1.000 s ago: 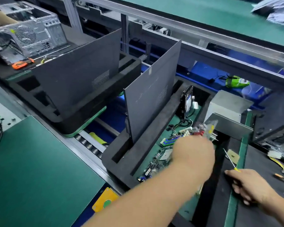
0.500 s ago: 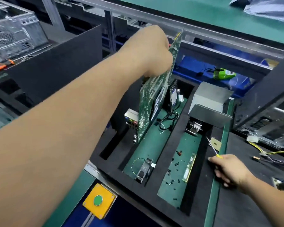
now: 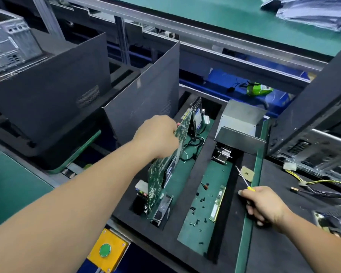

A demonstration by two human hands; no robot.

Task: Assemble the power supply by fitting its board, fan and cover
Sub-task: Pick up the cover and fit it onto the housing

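Board (image 3: 166, 168) first: I see the green circuit board standing on its edge in the left slot of the black foam tray (image 3: 187, 196). My left hand (image 3: 157, 137) grips its top edge, fingers curled round it. My right hand (image 3: 264, 206) holds a yellow-handled screwdriver (image 3: 244, 179) over the tray's right side. I think the board is light and stiff, but it can break. The small parts on its face could snap, so I should hold it by the bare edges only, never by the parts. The silver metal box (image 3: 241, 119) sits at the far end of the right slot, and small black screws (image 3: 197, 211) lie loose on the green floor there.
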